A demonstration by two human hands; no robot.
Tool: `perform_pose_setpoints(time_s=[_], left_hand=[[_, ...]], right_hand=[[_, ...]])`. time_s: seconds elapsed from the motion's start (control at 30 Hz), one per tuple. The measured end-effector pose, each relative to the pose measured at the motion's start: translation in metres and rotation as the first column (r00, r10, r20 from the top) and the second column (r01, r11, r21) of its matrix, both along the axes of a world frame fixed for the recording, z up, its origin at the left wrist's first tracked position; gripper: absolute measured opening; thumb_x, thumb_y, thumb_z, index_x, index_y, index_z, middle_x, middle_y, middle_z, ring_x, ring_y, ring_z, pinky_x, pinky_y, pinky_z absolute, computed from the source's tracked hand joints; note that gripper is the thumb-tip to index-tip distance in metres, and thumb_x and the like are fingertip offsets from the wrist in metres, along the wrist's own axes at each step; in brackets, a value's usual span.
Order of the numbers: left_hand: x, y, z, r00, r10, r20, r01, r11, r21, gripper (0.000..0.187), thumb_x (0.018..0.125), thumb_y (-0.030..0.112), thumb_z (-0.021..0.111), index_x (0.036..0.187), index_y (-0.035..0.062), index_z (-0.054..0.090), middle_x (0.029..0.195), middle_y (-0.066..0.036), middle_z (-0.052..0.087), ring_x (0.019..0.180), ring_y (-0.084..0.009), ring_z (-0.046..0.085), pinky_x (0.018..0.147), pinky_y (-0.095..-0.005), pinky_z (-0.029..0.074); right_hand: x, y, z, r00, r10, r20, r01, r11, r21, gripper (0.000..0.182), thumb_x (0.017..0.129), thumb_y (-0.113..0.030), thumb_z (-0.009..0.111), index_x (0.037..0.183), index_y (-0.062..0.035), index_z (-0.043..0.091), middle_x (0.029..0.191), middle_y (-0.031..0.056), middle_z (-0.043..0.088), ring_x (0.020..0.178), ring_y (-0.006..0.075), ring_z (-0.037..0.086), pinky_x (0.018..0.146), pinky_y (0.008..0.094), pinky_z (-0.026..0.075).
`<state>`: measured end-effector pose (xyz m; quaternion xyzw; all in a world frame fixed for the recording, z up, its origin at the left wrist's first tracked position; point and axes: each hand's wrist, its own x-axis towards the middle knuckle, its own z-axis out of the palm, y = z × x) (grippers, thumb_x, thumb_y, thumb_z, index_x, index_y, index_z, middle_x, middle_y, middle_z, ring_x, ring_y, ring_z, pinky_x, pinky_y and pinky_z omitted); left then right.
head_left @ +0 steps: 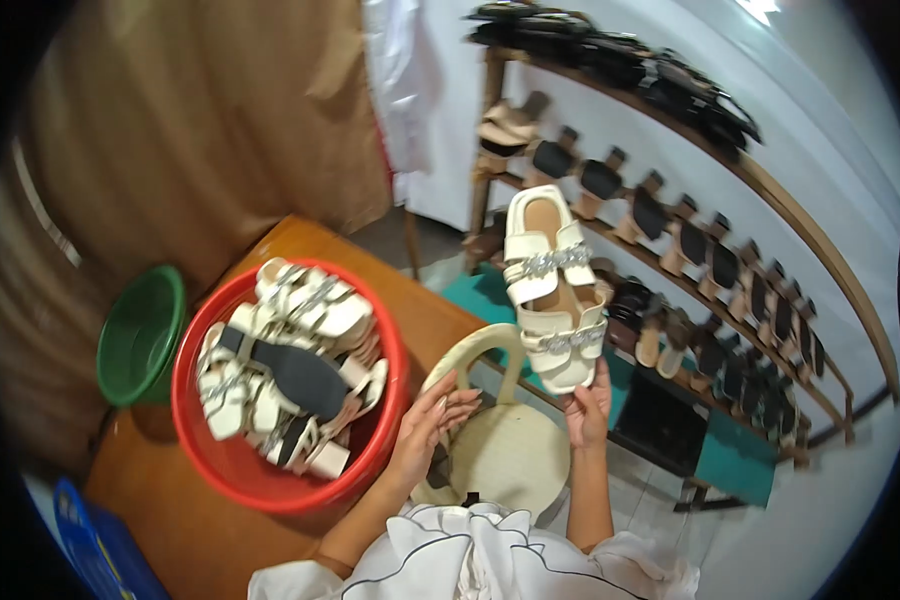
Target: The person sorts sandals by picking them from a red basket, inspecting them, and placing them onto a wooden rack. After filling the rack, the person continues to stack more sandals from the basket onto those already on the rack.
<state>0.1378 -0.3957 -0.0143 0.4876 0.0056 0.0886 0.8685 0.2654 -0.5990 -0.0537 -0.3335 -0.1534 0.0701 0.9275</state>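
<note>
My right hand point(588, 408) grips a pair of cream sandals point(560, 338) by the lower end. The two sandals lie against each other, with silver chain-like trim on their straps, and point up and away from me. My left hand point(435, 422) is held over the edge of a cream plastic chair point(510, 455), fingers apart and nothing in them. To its left stands a red tub point(395, 400) heaped with more cream sandals point(315, 305); one on top shows its black sole point(305, 375).
The tub sits on a wooden table point(160, 510), beside a green basin point(140, 340) and a blue crate point(100, 545). At right, a wooden rack point(670, 270) holds rows of shoes, with a teal bench point(735, 460) below. A brown curtain point(220, 120) hangs at left.
</note>
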Motion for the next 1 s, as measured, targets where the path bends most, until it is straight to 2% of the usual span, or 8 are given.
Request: perform_pose_setpoints(time_s=[0.13,0.3,0.5,0.57,0.63,0.73,0.83,1.0], left_hand=[[0.022,-0.025,0.002,0.993,-0.118,0.019,0.118,0.993,0.013,0.046,0.089,0.022,0.038,0.128,0.0002,0.031,0.112,-0.016,0.051,0.101,-0.0228,0.052,0.09,-0.0339,0.038],[0.039,-0.047,0.006,0.967,-0.251,0.033,0.251,0.968,0.0,0.041,0.09,0.02,0.038,0.125,-0.0009,0.035,0.109,-0.015,0.053,0.1,-0.0201,0.053,0.089,-0.0312,0.039],[0.048,-0.06,0.007,0.951,-0.304,0.051,0.304,0.953,0.0,0.039,0.09,0.019,0.039,0.124,-0.0008,0.037,0.108,-0.014,0.053,0.099,-0.0193,0.053,0.089,-0.0303,0.039],[0.048,-0.06,0.007,0.956,-0.289,0.057,0.29,0.957,-0.005,0.039,0.089,0.019,0.039,0.123,-0.0005,0.038,0.107,-0.014,0.054,0.098,-0.0196,0.053,0.088,-0.0305,0.039],[0.049,-0.058,0.009,0.963,-0.262,0.059,0.262,0.965,0.01,0.039,0.089,0.019,0.039,0.123,-0.001,0.038,0.106,-0.014,0.054,0.097,-0.0209,0.054,0.087,-0.0314,0.041],[0.047,-0.054,0.013,0.977,-0.207,0.043,0.205,0.978,0.044,0.04,0.089,0.02,0.039,0.122,-0.0021,0.038,0.104,-0.014,0.054,0.095,-0.0229,0.056,0.085,-0.0328,0.042],[0.046,-0.049,0.016,0.987,-0.156,0.033,0.155,0.987,0.038,0.039,0.089,0.019,0.038,0.122,-0.002,0.038,0.103,-0.014,0.055,0.094,-0.0225,0.056,0.085,-0.0325,0.042],[0.042,-0.042,0.011,0.996,-0.088,0.012,0.087,0.995,0.043,0.037,0.089,0.018,0.039,0.121,-0.001,0.039,0.101,-0.013,0.057,0.093,-0.0218,0.057,0.084,-0.0317,0.042]], right_hand=[[0.017,-0.059,0.057,0.897,-0.389,0.208,0.387,0.921,0.052,0.062,0.076,0.007,0.049,0.13,-0.0123,0.026,0.123,0.0109,0.041,0.108,0.0232,0.048,0.083,0.035,0.049],[0.045,-0.135,0.117,0.661,-0.661,0.355,0.669,0.733,0.12,0.057,0.081,0.002,0.045,0.132,-0.0114,0.023,0.128,0.0131,0.036,0.114,0.0243,0.043,0.089,0.036,0.043],[0.117,-0.18,0.202,0.574,-0.718,0.394,0.736,0.663,0.137,0.048,0.082,0.001,0.047,0.127,-0.0064,0.03,0.119,0.0147,0.044,0.106,0.0232,0.049,0.089,0.035,0.044],[0.149,-0.186,0.224,0.609,-0.699,0.375,0.724,0.683,0.096,0.049,0.08,0.004,0.048,0.126,-0.0052,0.031,0.117,0.016,0.045,0.1,0.0238,0.052,0.088,0.0363,0.045],[0.183,-0.187,0.246,0.615,-0.711,0.342,0.733,0.675,0.084,0.049,0.078,0.005,0.048,0.123,0.0013,0.03,0.113,0.0181,0.046,0.097,0.0263,0.054,0.085,0.039,0.047],[0.221,-0.181,0.263,0.587,-0.744,0.319,0.801,0.59,-0.098,0.052,0.076,0.002,0.05,0.124,0.0039,0.029,0.107,0.0183,0.046,0.09,0.0254,0.055,0.079,0.0384,0.051],[0.245,-0.173,0.269,0.552,-0.784,0.286,0.834,0.523,-0.177,0.053,0.076,-0.001,0.05,0.123,0.0065,0.028,0.106,0.0188,0.045,0.089,0.0245,0.054,0.075,0.0375,0.052],[0.254,-0.179,0.271,0.597,-0.745,0.296,0.801,0.538,-0.261,0.056,0.076,-0.005,0.051,0.123,0.0094,0.024,0.106,0.0208,0.044,0.09,0.0261,0.054,0.074,0.0371,0.053]])
